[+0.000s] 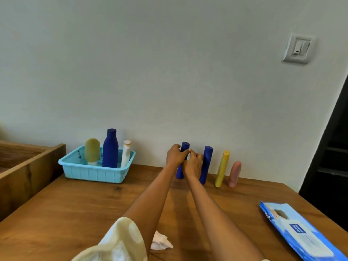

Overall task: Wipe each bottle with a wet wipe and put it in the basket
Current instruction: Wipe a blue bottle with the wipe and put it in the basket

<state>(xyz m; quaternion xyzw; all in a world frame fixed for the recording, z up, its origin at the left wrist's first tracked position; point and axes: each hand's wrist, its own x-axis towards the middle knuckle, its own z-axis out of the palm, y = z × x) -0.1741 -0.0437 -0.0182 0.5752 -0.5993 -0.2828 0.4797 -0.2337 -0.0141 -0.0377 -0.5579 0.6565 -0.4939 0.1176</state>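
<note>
Seemingly three bottles (110, 148) basketed (79, 171), four out (222, 168)

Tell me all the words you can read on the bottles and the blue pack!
Wipes pack: white lettering on a dark blue label, too blurred to read.
Wipes pack, round logo near its far corner: too blurred to read.
Basket: small dark marks on its inner wall, too small to read.
Bottles: no readable words.
</note>
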